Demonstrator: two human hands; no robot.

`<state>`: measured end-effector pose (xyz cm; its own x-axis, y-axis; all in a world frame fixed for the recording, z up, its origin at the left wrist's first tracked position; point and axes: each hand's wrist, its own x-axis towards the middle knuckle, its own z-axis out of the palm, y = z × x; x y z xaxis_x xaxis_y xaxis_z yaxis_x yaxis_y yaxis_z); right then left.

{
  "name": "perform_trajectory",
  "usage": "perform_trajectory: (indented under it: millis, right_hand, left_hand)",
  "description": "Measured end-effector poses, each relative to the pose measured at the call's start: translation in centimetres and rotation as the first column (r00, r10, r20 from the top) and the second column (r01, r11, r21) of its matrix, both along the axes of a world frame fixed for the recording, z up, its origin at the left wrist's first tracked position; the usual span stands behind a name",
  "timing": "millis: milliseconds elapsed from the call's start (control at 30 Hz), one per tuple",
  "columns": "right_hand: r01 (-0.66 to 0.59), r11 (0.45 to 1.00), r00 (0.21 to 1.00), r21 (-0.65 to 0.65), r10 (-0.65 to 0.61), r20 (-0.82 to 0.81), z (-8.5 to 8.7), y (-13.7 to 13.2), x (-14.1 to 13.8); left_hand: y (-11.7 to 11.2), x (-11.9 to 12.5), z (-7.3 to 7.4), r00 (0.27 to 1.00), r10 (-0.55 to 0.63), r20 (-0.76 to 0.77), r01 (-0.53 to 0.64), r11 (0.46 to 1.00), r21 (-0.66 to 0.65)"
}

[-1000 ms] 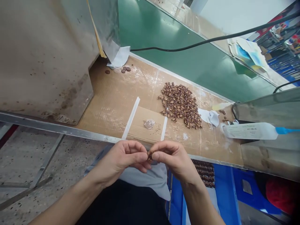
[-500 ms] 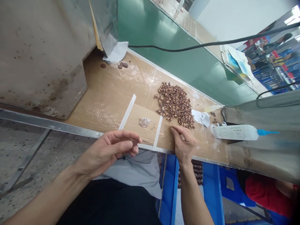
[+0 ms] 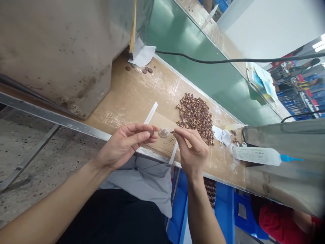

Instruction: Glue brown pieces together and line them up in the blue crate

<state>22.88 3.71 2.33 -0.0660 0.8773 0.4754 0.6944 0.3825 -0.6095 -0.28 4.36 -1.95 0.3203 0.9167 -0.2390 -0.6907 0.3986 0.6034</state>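
My left hand (image 3: 130,142) pinches a small round brown disc (image 3: 151,133) between thumb and fingers. To its right, my right hand (image 3: 192,148) has its thumb and forefinger closed on a small dark brown piece (image 3: 172,131), mostly covered by the fingertips. Between the two hands a clear, shiny lump (image 3: 164,133) shows on the cardboard-covered bench (image 3: 127,101). Just beyond my right hand lies a heap of small brown parts with gold-coloured bits (image 3: 195,113).
A white bottle with a blue nozzle (image 3: 256,155) lies at the right. Several brown discs (image 3: 147,70) rest at the far left near a metal housing (image 3: 76,51). Below the bench edge stands a blue crate (image 3: 224,203). A person in a red sleeve (image 3: 276,218) is at lower right.
My right hand has moved left from the edge of the heap towards my left hand, with a small piece now showing at its fingertips. The camera view has shifted slightly.
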Motion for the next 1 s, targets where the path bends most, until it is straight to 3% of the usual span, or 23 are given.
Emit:
perform_trajectory:
  millis: [300,1000]
  right_hand:
    - [-0.038,0.998,0.989,0.052,0.030,0.142,-1.00,0.08,-0.38]
    - [-0.119,0.989,0.972,0.086,0.098,0.214,-0.91,0.00,-0.35]
  left_hand:
    - [-0.26,0.25,-0.09,0.999,0.019,0.035,-0.019,1.000,0.006]
    - [-0.13,0.40,0.09,0.998,0.025,0.052,-0.025,1.000,-0.005]
